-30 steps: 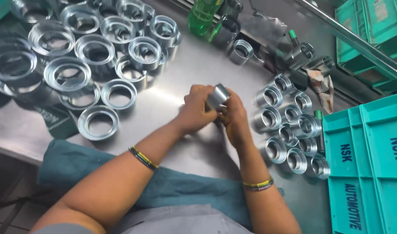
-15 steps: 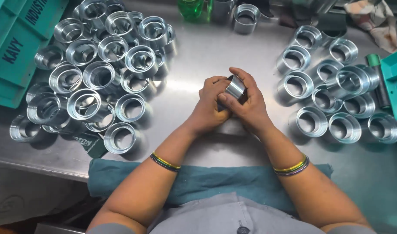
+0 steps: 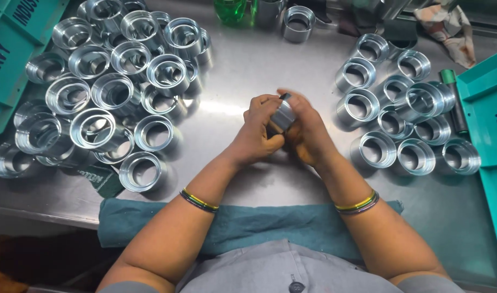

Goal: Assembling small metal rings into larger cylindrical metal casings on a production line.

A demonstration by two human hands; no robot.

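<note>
Left hand (image 3: 259,127) and right hand (image 3: 308,130) meet above the steel table (image 3: 232,70) — fingers curled closed around one metal ring (image 3: 282,115), held between both palms — amid ring piles on either side.

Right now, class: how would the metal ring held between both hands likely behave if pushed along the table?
The metal ring, a polished thick-walled cylinder, looks rigid and probably heavy for its size. On the smooth steel table it would likely slide easily; on its side, it may roll.
</note>
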